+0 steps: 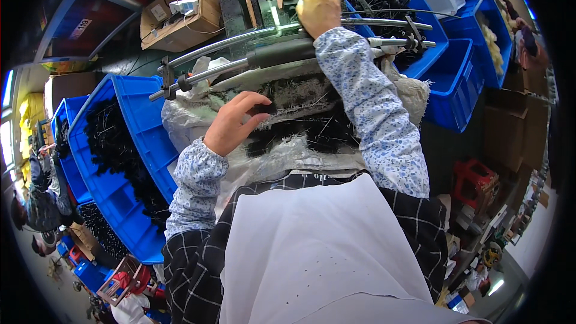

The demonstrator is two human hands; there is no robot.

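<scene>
My right hand [319, 9], its fingertips covered in pale yellow, is closed at the green machine [273, 9] at the top. Whatever it grips is hidden by the fingers. A thin dark rod [408, 11] sticks out to the right of this hand. My left hand [237, 121] hovers over the cloth-covered lap area with fingers curved and apart, holding nothing. Below and between my hands, black thin pieces [327, 129] with light wire-like bits lie on a whitish plastic sheet [240, 165]. Metal rails [207, 48] with a dark padded sleeve [281, 54] cross in front of the machine.
Blue bins [129, 204] with black pieces stand at left; another blue bin [429, 27] of black pieces is at upper right, beside a smaller blue bin [451, 84]. A cardboard box [180, 15] with a white device sits left of the machine. A red stool [474, 183] stands at right.
</scene>
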